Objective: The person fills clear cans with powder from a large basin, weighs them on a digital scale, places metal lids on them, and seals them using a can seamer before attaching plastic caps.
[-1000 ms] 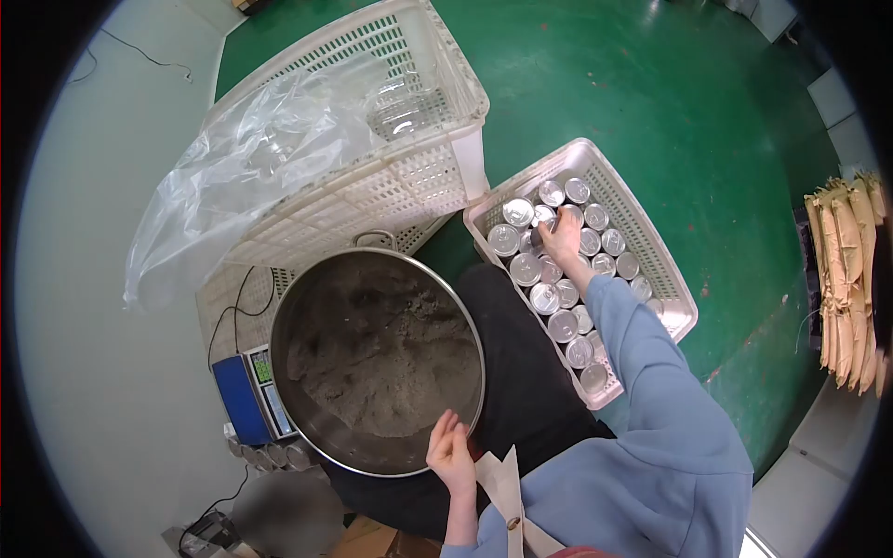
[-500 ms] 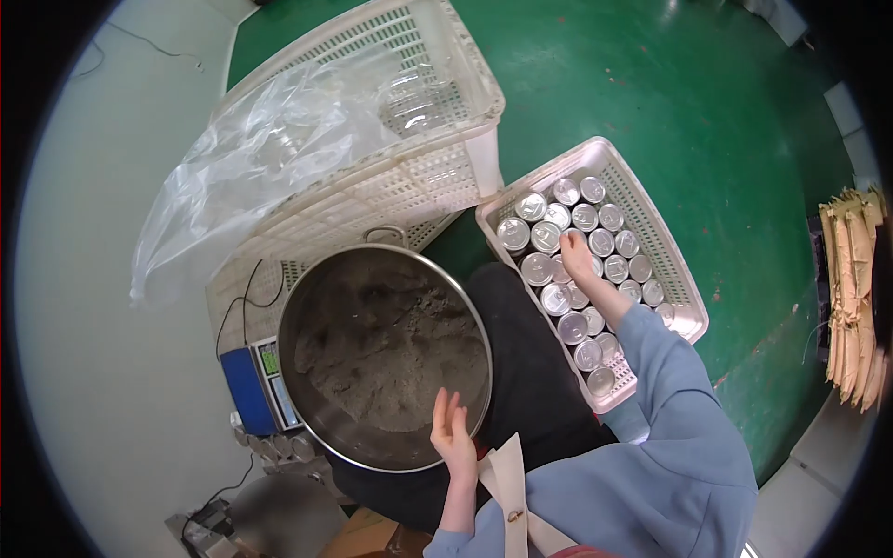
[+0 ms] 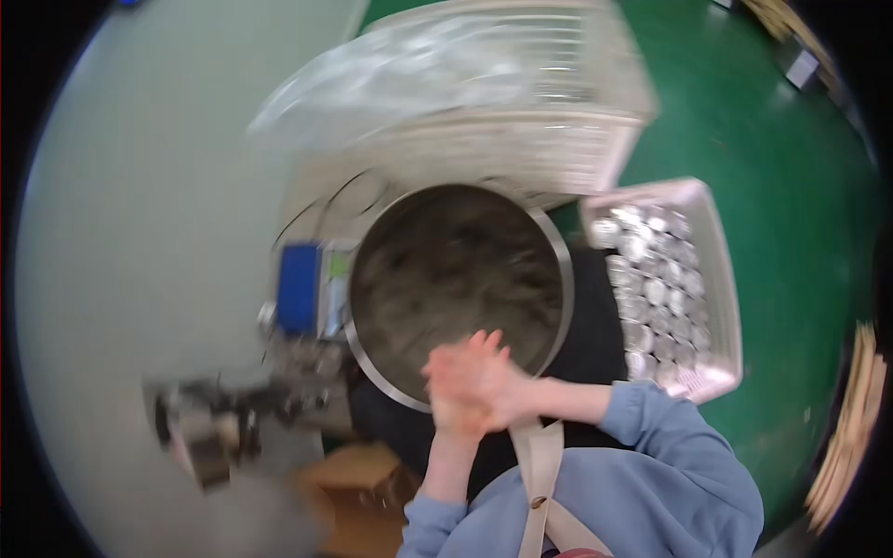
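My left hand (image 3: 456, 409) and my right hand (image 3: 500, 386) meet in front of my body, over the near rim of a large round metal pot (image 3: 565, 279). Across the left palm lies the right hand, its fingers flat but blurred. Several fingertips stretch out past the two palms. Neither hand shows anything held. Inside the pot is a grey-brown powdery material (image 3: 446, 270), smeared by motion. To the right, a white plastic basket (image 3: 730, 325) holds many shiny metal cans (image 3: 656, 293).
Clear plastic sheeting (image 3: 400, 74) drapes over a large white crate (image 3: 595, 149) beyond the pot. A blue scale (image 3: 299, 288) with a cable stands left of the pot. A cardboard box (image 3: 363, 479) sits at lower left. Tan bags (image 3: 851, 428) are stacked at far right.
My right hand has left the cans and come to my left hand over the pot's near rim. The view has swung, shifting the pot and basket rightward.
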`<state>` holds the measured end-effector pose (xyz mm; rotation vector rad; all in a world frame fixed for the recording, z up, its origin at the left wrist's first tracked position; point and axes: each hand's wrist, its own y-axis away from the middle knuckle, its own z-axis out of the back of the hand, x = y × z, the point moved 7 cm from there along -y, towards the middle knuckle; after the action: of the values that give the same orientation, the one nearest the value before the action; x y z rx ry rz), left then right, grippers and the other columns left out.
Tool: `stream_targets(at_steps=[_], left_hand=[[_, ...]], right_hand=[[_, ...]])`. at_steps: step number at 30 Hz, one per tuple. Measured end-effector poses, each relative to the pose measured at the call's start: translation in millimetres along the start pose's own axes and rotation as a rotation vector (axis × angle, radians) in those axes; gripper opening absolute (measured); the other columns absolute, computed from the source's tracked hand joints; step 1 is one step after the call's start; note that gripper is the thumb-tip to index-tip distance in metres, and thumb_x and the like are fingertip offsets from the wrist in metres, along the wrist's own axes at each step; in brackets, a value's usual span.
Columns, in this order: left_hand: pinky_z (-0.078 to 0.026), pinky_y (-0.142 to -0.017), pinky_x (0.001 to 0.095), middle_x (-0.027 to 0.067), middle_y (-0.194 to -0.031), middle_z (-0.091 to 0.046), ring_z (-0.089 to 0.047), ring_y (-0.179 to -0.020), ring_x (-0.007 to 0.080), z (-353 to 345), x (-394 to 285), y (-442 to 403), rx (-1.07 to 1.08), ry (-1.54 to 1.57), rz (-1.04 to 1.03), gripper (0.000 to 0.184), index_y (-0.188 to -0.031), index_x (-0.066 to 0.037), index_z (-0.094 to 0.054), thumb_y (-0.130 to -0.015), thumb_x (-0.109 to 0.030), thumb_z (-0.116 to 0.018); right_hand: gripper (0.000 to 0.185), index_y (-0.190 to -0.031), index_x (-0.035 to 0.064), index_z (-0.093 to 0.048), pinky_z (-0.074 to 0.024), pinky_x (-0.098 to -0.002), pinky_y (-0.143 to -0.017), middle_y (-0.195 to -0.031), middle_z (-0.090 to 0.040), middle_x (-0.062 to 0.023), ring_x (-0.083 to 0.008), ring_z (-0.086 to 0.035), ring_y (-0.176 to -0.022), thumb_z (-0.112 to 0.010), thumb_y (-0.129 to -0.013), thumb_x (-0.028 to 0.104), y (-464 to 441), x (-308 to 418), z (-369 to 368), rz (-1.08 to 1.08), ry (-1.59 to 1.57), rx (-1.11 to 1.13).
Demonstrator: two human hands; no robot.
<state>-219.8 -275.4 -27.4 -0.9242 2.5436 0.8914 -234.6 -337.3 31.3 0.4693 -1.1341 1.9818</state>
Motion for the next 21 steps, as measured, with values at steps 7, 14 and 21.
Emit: stream_targets(at_steps=[7, 14, 21], left_hand=[[-0.01, -0.128, 0.0607, 0.0233, -0.166, -0.038, -0.027, -0.158, 0.044, -38, -36, 76, -0.042, -1.786, -1.453, 0.082, -0.162, -0.011, -0.041, -0.1, -0.065, -0.047], [-0.014, -0.124, 0.0668, 0.0239, -0.168, -0.033, -0.024, -0.159, 0.0414, 109, -100, 36, -0.492, -1.847, -0.991, 0.074, -0.16, -0.012, -0.042, -0.095, -0.04, -0.063], [-0.025, -0.127, 0.0497, 0.0366, -0.163, -0.028, -0.029, -0.154, 0.0473, 265, -246, 89, -1.4, -1.203, -1.001, 0.119, -0.161, 0.011, -0.017, -0.08, -0.037, -0.088]], right_hand=[[0.067, -0.16, 0.0056, -0.039, -0.0269, -0.0429, -0.127, -0.164, -0.042, -0.0124, -0.0279, -0.034, -0.155, -0.038, -0.111, 0.05, 69, -95, -108, -1.163, -1.386, -0.26], [0.076, -0.163, 0.0087, -0.035, -0.0363, -0.0421, -0.118, -0.163, -0.045, -0.0112, -0.0255, -0.046, -0.147, -0.038, -0.109, 0.062, 25, -23, -88, -0.951, -1.397, 0.079], [0.047, -0.139, -0.0036, -0.056, -0.0502, -0.0402, -0.105, -0.136, -0.061, -0.0195, -0.0307, -0.064, -0.12, -0.068, -0.095, 0.009, 73, -56, -81, -0.732, -0.283, 0.088]])
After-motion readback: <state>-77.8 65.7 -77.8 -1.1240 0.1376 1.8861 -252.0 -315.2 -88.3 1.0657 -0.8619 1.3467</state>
